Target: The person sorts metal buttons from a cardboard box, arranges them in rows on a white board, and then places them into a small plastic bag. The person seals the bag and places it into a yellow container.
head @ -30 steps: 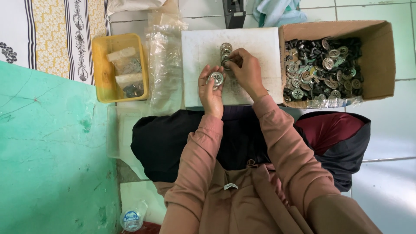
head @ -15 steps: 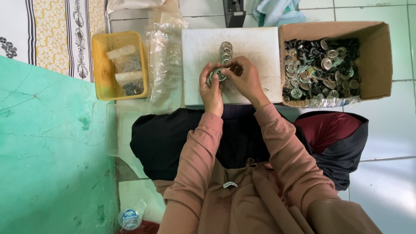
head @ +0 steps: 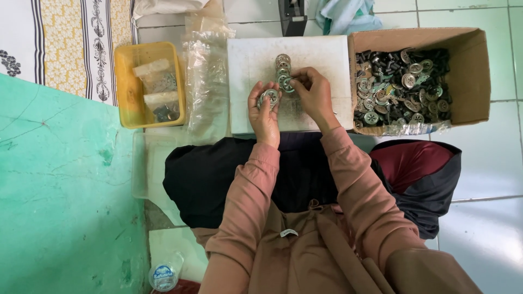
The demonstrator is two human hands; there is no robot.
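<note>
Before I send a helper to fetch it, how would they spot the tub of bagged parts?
Start at the white board under the hands. Left of it, past clear plastic bags, sits the yellow tub. It alone is yellow and plastic; the other container is a brown cardboard box.

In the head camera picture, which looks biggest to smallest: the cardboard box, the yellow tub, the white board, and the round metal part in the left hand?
1. White board and cardboard box: too alike to rank.
2. Yellow tub.
3. Round metal part, held in the left hand.
</note>
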